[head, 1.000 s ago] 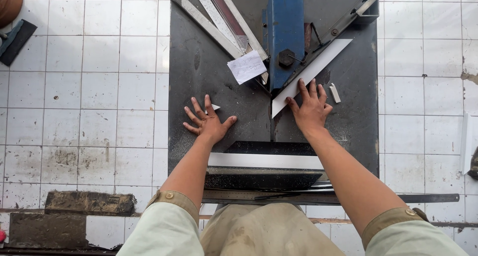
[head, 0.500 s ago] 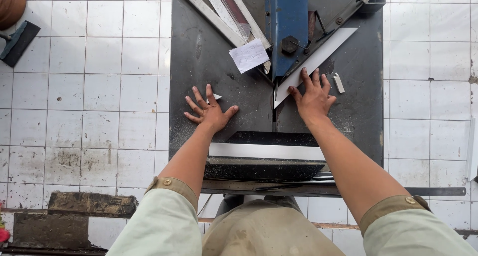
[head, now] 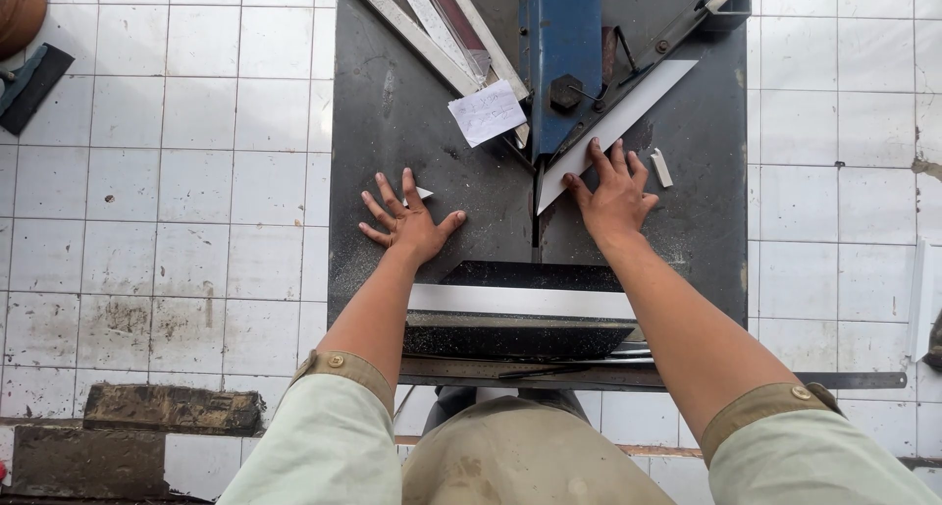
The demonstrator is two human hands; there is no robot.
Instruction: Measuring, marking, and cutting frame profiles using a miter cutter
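While both hands lie flat, fingers spread, nothing is gripped.
Right hand (head: 616, 193) presses the white strip (head: 616, 130), which slants toward upper right; left hand (head: 407, 220) rests on the saw table (head: 392, 103).

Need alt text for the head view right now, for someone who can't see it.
A person's right hand presses a white angled strip flat on a dark metal saw table, beside the blue saw housing. The left hand lies spread on the table, over a small white offcut.
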